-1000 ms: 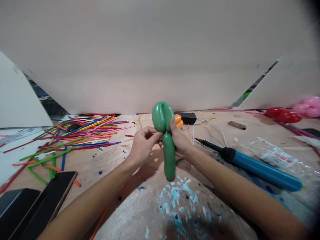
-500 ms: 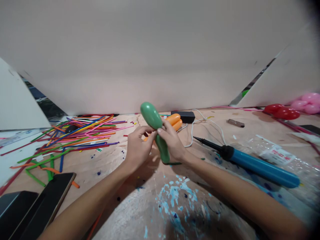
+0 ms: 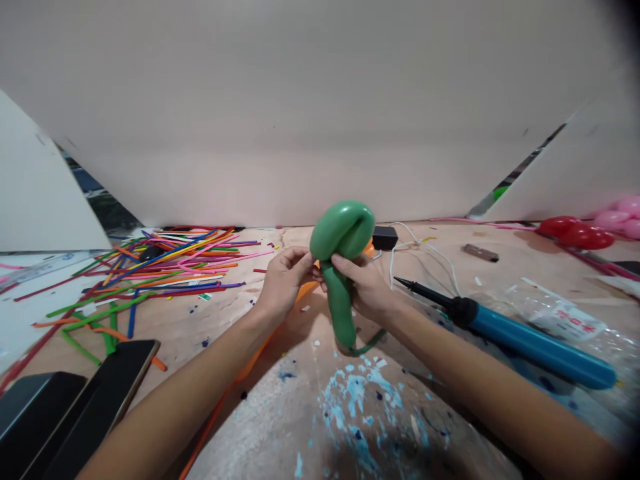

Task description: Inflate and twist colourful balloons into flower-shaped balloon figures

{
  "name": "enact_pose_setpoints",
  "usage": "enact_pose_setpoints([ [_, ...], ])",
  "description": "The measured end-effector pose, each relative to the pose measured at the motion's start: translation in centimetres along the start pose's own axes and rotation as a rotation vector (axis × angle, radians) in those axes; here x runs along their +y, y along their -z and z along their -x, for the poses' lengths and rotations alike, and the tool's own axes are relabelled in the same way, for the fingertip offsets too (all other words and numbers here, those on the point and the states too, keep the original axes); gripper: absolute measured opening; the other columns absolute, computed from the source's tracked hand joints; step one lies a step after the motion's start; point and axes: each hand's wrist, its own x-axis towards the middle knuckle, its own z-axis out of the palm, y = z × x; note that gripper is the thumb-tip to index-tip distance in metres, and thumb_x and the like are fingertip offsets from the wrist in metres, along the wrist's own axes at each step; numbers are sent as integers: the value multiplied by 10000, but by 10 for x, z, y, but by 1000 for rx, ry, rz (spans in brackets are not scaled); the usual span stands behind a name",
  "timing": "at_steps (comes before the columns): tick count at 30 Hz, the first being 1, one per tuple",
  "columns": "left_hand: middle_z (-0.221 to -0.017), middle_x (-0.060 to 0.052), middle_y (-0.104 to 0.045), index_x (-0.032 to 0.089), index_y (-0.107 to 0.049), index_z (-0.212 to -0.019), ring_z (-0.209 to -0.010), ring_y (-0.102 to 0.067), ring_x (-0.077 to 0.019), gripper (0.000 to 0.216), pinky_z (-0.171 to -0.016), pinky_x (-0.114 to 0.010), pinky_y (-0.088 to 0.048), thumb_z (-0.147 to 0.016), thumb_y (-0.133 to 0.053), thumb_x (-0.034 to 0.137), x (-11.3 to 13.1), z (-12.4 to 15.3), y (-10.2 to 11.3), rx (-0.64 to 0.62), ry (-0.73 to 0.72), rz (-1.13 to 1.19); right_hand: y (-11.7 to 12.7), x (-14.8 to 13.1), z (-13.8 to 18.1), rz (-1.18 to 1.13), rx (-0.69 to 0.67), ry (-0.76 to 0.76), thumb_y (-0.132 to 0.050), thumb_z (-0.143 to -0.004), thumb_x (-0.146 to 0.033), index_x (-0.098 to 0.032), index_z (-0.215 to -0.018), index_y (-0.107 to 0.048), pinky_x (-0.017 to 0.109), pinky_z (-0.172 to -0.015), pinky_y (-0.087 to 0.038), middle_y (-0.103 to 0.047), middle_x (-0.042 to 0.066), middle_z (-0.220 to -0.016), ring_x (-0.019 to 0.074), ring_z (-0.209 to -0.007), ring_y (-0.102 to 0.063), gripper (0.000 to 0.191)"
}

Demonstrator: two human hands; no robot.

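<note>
A green modelling balloon [image 3: 342, 303] is between my two hands, its upper part bent over into a loop and its lower part hanging straight, with a thin uninflated tail. My left hand [image 3: 284, 277] pinches it at the narrow neck under the loop, from the left. From the right, my right hand [image 3: 367, 283] is closed around the same neck, thumb in front; its other fingers are partly hidden behind the balloon. An orange balloon [image 3: 260, 347] shows in part behind the hands and along my left forearm.
Many loose uninflated balloons [image 3: 185, 263] lie on the left. A blue hand pump [image 3: 535, 343] lies at right beside clear plastic packaging [image 3: 560, 310]. Behind are a black box [image 3: 385, 237] with a white cable, and red balloons [image 3: 575, 232]. A dark flat board [image 3: 107, 400] sits front left.
The green balloon's upper part, a single upright bubble before, is now bent over into a loop. Both hands have moved slightly right in the view, and the orange balloon is more hidden behind.
</note>
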Motion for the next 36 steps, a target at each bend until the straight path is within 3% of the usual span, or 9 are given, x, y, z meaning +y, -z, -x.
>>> enact_pose_setpoints([
  [4, -599, 13, -604, 137, -638, -803, -491, -572, -99, 295, -496, -222, -479, -696, -790, 367, -1, 0, -2, -17, 16, 6, 4, -5, -2, 18, -117, -75, -808, -651, -431, -160, -799, -670, 262, -501, -500, -647, 14, -687, 130, -517, -595, 339],
  [11, -642, 6, -612, 129, -713, -803, -546, -534, -82, 234, -540, -222, -457, -709, -765, 337, 1, -4, 2, 109, -60, -153, 7, 7, -10, 90, 54, -28, -736, -706, -316, -161, -858, -641, 253, -509, -483, -649, 14, -722, 134, -560, -593, 237],
  [17, -710, 1, -663, 147, -718, -847, -589, -527, -69, 219, -571, -204, -422, -678, -785, 268, 0, 0, 1, 98, -103, -121, 9, 6, -10, 104, -14, -74, -727, -716, -368, -163, -846, -626, 239, -461, -460, -626, 2, -673, 116, -506, -559, 263],
  [22, -627, 34, -645, 151, -627, -775, -540, -548, -69, 347, -551, -195, -407, -516, -852, 208, -1, 1, -2, 227, 69, 76, 6, 5, -10, 79, -10, -201, -760, -644, -312, -155, -799, -629, 245, -437, -486, -609, -8, -615, 111, -462, -539, 258],
  [25, -679, 13, -667, 141, -656, -815, -565, -570, -76, 350, -533, -192, -387, -532, -841, 230, -5, 2, -3, 277, 153, 95, 4, 7, -10, 109, 49, -236, -771, -628, -328, -154, -797, -636, 258, -444, -485, -610, -4, -607, 122, -470, -546, 278],
  [30, -840, -24, -718, 159, -711, -898, -644, -587, -80, 264, -555, -190, -387, -665, -771, 266, -7, 9, -8, 244, 95, -62, 7, 10, -12, 454, 124, 36, -738, -662, -306, -152, -718, -647, 262, -521, -454, -610, 8, -640, 132, -563, -538, 188],
  [34, -1052, -56, -710, 174, -682, -1044, -911, -639, -137, 335, -782, -233, -475, -720, -738, 233, -1, 12, -13, 78, -24, -100, 13, 16, -14, 613, 144, 290, -694, -665, -239, -161, -646, -589, 255, -555, -412, -549, -14, -625, 128, -603, -494, 132],
  [36, -1064, -55, -700, 171, -665, -1040, -951, -633, -145, 357, -826, -246, -477, -700, -757, 227, 1, 11, -12, 77, -60, -116, 14, 20, -14, 654, 138, 342, -669, -674, -216, -166, -660, -584, 255, -566, -409, -539, -18, -636, 130, -616, -490, 100],
])
